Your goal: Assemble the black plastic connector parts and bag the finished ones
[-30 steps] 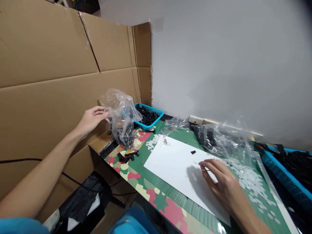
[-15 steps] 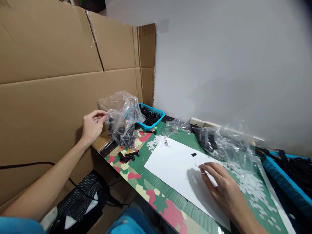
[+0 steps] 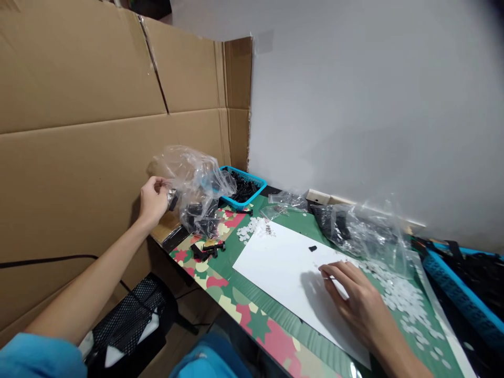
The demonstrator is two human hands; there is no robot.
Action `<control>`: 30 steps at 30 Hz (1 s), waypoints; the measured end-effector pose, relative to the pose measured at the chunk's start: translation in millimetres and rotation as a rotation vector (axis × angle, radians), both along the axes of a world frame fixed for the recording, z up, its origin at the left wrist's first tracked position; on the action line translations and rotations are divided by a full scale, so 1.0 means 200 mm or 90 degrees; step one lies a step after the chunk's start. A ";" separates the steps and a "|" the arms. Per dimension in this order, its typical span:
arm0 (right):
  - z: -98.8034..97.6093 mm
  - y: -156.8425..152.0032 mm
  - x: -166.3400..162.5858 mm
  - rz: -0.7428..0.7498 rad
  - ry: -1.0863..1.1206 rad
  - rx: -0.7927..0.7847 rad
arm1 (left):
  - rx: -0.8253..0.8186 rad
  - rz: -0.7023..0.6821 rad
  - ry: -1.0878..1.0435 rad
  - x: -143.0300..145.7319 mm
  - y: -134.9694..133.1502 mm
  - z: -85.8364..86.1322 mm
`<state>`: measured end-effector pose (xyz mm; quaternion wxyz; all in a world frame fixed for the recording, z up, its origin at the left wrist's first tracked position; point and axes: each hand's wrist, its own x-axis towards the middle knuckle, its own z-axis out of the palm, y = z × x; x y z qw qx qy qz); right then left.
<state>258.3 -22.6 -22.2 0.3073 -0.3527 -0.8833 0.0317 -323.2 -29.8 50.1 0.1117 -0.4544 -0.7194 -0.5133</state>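
Note:
My left hand (image 3: 153, 201) is closed at the near side of a clear plastic bag (image 3: 192, 173), its fingers pinching the bag's edge. Dark pieces show through the bag, and one black piece (image 3: 173, 202) is close by the fingertips. Over a white sheet (image 3: 271, 273) hovers my right hand (image 3: 354, 294), thumb and forefinger pinched together. Something thin shows between those fingers, too small to name. Just beyond the fingertips a small black piece (image 3: 313, 248) lies on the sheet. Several black parts (image 3: 207, 252) rest at the table's left edge.
Behind the bag sits a blue basket (image 3: 252, 195) of black parts; another blue basket (image 3: 460, 289) is at the right. White discs (image 3: 401, 294) are scattered beside the sheet. Another plastic bag (image 3: 366, 231) lies along the wall. Cardboard (image 3: 98, 173) stands at the left.
My left hand has shifted slightly right and up at the bag, and the bag's top has moved and changed shape. My right hand has hardly moved.

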 end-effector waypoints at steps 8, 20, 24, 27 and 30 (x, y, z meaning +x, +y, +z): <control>-0.01 0.00 0.00 0.000 -0.013 -0.018 | -0.013 -0.021 0.081 0.09 0.00 -0.04; -0.02 0.00 0.00 -0.004 -0.025 -0.024 | -0.125 -0.082 0.139 0.12 -0.10 -0.14; -0.02 0.00 0.00 -0.005 -0.023 -0.021 | -0.132 -0.090 0.152 0.10 -0.09 -0.08; -0.02 0.01 0.01 -0.001 -0.026 -0.014 | -0.109 -0.066 0.128 0.11 -0.10 -0.02; -0.02 0.01 0.00 0.003 -0.032 -0.016 | -0.088 -0.042 0.078 0.13 -0.13 0.03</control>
